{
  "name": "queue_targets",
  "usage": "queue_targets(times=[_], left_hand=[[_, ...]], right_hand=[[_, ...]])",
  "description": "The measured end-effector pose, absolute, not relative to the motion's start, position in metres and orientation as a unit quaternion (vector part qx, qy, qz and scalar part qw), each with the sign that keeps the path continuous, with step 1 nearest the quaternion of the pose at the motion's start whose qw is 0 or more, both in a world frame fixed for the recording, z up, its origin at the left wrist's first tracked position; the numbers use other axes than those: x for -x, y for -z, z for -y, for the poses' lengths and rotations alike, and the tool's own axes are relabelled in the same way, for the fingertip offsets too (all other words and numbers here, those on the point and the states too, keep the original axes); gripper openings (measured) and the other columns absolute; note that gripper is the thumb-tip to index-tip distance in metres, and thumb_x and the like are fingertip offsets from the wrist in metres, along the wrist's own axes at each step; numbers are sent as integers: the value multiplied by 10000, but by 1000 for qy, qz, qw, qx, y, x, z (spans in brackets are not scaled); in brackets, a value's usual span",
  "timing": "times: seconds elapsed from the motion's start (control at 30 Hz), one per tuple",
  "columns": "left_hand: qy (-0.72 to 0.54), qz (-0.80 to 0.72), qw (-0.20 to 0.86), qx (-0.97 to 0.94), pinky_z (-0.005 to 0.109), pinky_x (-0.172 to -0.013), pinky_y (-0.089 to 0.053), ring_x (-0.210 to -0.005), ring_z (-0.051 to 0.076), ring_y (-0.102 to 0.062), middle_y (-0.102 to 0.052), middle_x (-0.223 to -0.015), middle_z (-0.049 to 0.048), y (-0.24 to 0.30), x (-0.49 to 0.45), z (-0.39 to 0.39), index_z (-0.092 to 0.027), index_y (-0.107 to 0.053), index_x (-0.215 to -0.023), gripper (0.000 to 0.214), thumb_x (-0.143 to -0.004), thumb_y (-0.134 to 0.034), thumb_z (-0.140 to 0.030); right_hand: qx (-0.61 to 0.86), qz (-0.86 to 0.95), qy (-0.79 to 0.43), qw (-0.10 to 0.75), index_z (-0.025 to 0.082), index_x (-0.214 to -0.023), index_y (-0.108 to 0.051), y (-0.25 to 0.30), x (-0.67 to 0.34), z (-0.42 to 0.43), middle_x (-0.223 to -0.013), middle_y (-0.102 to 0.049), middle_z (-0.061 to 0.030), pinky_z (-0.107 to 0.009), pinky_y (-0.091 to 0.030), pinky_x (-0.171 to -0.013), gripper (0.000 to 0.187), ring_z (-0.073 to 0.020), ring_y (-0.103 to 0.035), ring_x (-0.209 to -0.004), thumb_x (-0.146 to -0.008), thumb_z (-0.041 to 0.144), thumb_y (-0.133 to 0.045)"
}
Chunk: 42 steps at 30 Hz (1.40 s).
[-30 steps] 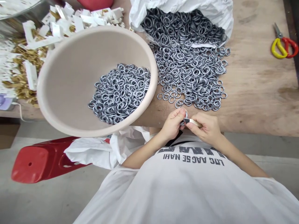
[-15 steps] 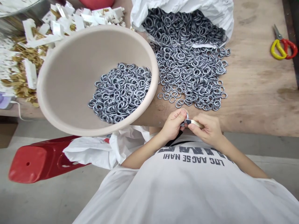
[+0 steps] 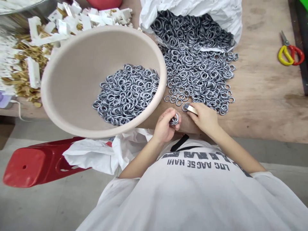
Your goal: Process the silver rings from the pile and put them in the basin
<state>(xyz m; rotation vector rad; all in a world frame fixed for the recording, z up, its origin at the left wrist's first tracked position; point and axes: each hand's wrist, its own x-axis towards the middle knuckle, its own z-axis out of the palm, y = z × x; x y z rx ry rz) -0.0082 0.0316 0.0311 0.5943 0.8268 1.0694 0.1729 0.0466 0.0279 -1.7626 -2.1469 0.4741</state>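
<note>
Grey metal rings (image 3: 174, 120) are in my left hand (image 3: 164, 127), its fingers curled round them near the table's front edge; how many it holds is hidden. My right hand (image 3: 206, 118) grips a small flat tool (image 3: 192, 110) with a pale handle and a dark, blade-like end; its exact kind is unclear. The dark end meets a loose ring (image 3: 185, 107) at the near edge of a ring pile (image 3: 202, 73) on the table. More rings (image 3: 127, 96) fill the right side of a large beige basin (image 3: 69, 70).
Behind the pile, a white sack (image 3: 192, 7) spills rings. Scissors (image 3: 287, 54) with yellow and red handles lie at the right. White and tan parts (image 3: 33, 72) are heaped at the left. Below the table's edge (image 3: 260, 136) is a red stool (image 3: 24, 166).
My hands have moved apart. The left drew back leftward with rings in it, while the right carried the small tool forward to a ring at the pile's edge. The view shifted slightly.
</note>
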Motion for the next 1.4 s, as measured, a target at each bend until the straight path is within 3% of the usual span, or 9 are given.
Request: queue_targets(times=[0.13, 0.23, 0.37, 0.53, 0.67, 0.77, 0.97, 1.27, 1.4], left_hand=[[-499, -370, 752, -221, 173, -383, -323, -440, 72, -478, -571, -651, -49, -36, 24, -35, -202, -487, -799, 245, -805, -658, -377], [-479, -384, 765, -193, 163, -369, -297, -470, 72, -509, -576, -690, -46, -35, 25, -35, -204, -501, -832, 263, -797, -676, -397], [-474, -420, 730, -255, 151, -360, -203, -426, 36, -430, -554, -666, -53, -27, 10, -33, -193, -563, -863, 306, -832, -718, -455], [-483, -398, 651, -429, 184, -462, -357, -481, 53, -450, -592, -675, -30, -26, -13, -26, -221, -691, -1178, 390, -882, -694, -475], [-496, -407, 611, -464, 203, -498, -387, -522, 62, -473, -635, -728, -4, -28, -24, -24, -221, -755, -1102, 320, -871, -721, -440], [-507, -402, 642, -412, 193, -450, -344, -491, 48, -443, -624, -718, -12, -26, -28, -26, -199, -748, -977, 287, -855, -733, -458], [-471, -369, 731, -328, 160, -412, -297, -463, 27, -388, -523, -633, -50, -28, -32, -26, -162, -613, -762, 374, -799, -778, -496], [-433, -382, 739, -346, 171, -412, -314, -445, 42, -409, -525, -588, -37, -30, -30, -21, -160, -611, -749, 471, -795, -728, -613], [-405, -369, 751, -368, 184, -418, -304, -435, 46, -416, -548, -581, -19, -30, -26, -21, -156, -546, -674, 510, -850, -659, -621]], right_hand=[[644, 751, -118, 87, 215, -1119, -700, -25, -158, -57, -1063, -726, -114, -314, -366, -648, 280, -249, -663, -838, -995, 359, -495], [639, 734, -153, 173, 207, -1018, -698, -26, -162, -58, -1000, -713, -99, -308, -371, -663, 224, -240, -638, -849, -980, 342, -523], [578, 597, -421, 363, 216, -888, -630, -36, -171, -49, -749, -609, -4, -264, -358, -556, 236, -141, -515, -607, -960, 431, -564], [479, 383, -669, 421, 222, -865, -591, -41, -159, -29, -647, -482, 64, -218, -207, -391, 343, -66, -340, -445, -864, 552, -686], [488, 360, -610, 510, 226, -878, -601, -31, -151, -17, -656, -480, 73, -197, -291, -421, 297, -63, -358, -482, -832, 473, -761], [498, 395, -538, 553, 240, -965, -624, -30, -158, -13, -788, -593, 36, -216, -438, -546, 251, -88, -499, -590, -852, 424, -753], [478, 604, -415, 483, 256, -1133, -711, -37, -177, -12, -987, -693, -41, -377, -513, -899, 288, -206, -640, -940, -905, 430, -683], [453, 476, -595, 462, 254, -945, -649, -40, -171, -17, -751, -640, 9, -322, -528, -592, 429, -163, -589, -602, -750, 615, -775], [476, 496, -553, 471, 236, -821, -597, -42, -175, -21, -683, -584, 25, -283, -468, -577, 354, -134, -531, -570, -875, 580, -662]])
